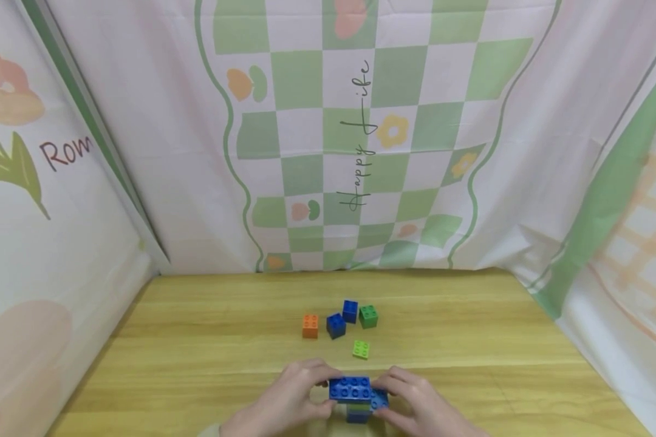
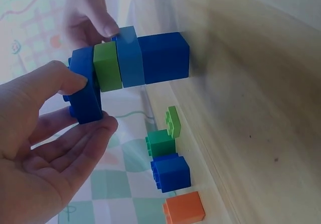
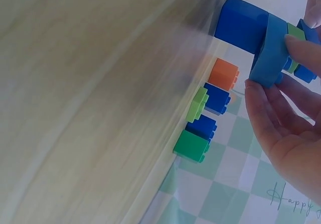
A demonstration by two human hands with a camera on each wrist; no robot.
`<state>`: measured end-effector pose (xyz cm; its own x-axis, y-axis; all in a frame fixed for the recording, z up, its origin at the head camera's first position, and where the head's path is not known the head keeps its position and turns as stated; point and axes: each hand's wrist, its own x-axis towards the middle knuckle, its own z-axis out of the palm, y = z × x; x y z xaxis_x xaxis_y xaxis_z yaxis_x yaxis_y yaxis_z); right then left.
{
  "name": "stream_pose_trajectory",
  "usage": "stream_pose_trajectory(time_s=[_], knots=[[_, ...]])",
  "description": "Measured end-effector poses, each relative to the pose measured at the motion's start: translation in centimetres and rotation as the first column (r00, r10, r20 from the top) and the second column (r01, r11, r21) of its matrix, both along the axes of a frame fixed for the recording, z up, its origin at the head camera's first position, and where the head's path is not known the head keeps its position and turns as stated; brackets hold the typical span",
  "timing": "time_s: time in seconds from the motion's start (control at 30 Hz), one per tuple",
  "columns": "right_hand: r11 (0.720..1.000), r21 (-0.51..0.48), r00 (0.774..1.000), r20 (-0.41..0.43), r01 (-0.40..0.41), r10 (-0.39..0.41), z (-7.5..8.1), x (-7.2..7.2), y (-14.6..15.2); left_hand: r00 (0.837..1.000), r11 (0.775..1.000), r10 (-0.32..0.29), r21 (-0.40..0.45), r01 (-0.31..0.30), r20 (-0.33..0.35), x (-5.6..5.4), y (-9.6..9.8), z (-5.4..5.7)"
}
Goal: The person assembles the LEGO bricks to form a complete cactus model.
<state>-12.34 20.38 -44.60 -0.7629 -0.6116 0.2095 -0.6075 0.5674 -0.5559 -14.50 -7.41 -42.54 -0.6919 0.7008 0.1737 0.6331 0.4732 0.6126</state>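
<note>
A small tower of toy building bricks stands at the table's near edge in the head view. Its base is a dark blue brick [image 2: 165, 58], topped by a lighter blue brick [image 3: 269, 50] that juts out to the right. Above those sits a light green brick [image 2: 108, 67], and a long dark blue brick [image 1: 350, 388] caps the tower, overhanging to the left. My left hand [image 1: 290, 394] pinches this top brick between thumb and fingers. On the other side, my right hand [image 1: 418, 397] grips the jutting end of the lighter blue brick.
Beyond the tower lie loose bricks: an orange one [image 1: 310, 326], two dark blue ones [image 1: 336, 326] close together, a green one [image 1: 369, 316] and a thin lime one [image 1: 361, 349]. Patterned cloth [image 1: 344, 133] hangs behind the wooden table [image 1: 208, 334] and along both sides.
</note>
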Motion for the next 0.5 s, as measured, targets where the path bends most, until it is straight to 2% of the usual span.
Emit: stream_pose_trajectory(time_s=[0.13,0.33,0.5], knots=[[1.0,-0.007,1.0,-0.003,-0.01,0.01,-0.07,-0.06,-0.02,1.0,1.0,-0.001,-0.014,0.001,-0.002,-0.04,0.05,0.19],[0.999,-0.033,0.997,-0.076,-0.028,0.025,-0.37,-0.14,-0.05,0.997,0.999,0.02,-0.029,-0.018,0.078,-0.06,0.35,0.47],[0.999,-0.028,0.998,-0.055,-0.026,0.025,-0.28,-0.18,-0.06,0.994,0.999,0.027,-0.037,-0.023,0.102,-0.16,0.47,0.55]])
